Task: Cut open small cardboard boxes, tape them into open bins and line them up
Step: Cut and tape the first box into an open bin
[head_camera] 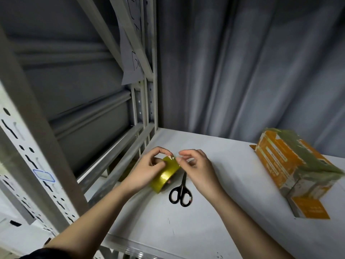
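Observation:
My left hand (147, 169) grips a roll of yellowish clear tape (165, 174) just above the white shelf surface (214, 212). At the top of the roll my right hand (196, 166) pinches the loose tape end between thumb and forefinger. Black-handled scissors (181, 193) lie closed on the shelf just below and right of the roll, blades pointing away from me. An orange-and-white cardboard box (296, 172) wrapped in clear tape lies at the right side of the shelf, apart from both hands.
A grey metal shelving upright (149, 101) and rails (115, 152) stand to the left. A paper sheet with handwriting (130, 58) hangs on the frame. A grey curtain (242, 71) backs the shelf. The shelf's front edge (130, 243) is near me.

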